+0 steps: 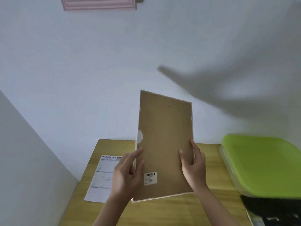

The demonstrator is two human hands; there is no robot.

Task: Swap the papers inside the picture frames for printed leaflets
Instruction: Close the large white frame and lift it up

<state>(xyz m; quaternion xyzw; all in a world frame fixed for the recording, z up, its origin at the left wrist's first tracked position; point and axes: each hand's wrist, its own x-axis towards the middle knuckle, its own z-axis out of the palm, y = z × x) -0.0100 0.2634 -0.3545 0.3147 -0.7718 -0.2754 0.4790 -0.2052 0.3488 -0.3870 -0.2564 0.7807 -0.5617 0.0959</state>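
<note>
I hold a picture frame [164,137] upright above the wooden table [162,212], its brown backing board facing me, a barcode sticker near the bottom. My left hand [128,173] grips its lower left edge, thumb on the backing. My right hand [193,167] grips the lower right edge, thumb also on the board. A printed leaflet [101,176] headed "SPECIFICATION" lies flat on the table to the left, partly hidden by my left hand.
A clear plastic box with a green lid [263,165] stands at the table's right. Something black [273,209] lies in front of it. A pink frame [99,3] hangs on the white wall at top. A wall closes the left side.
</note>
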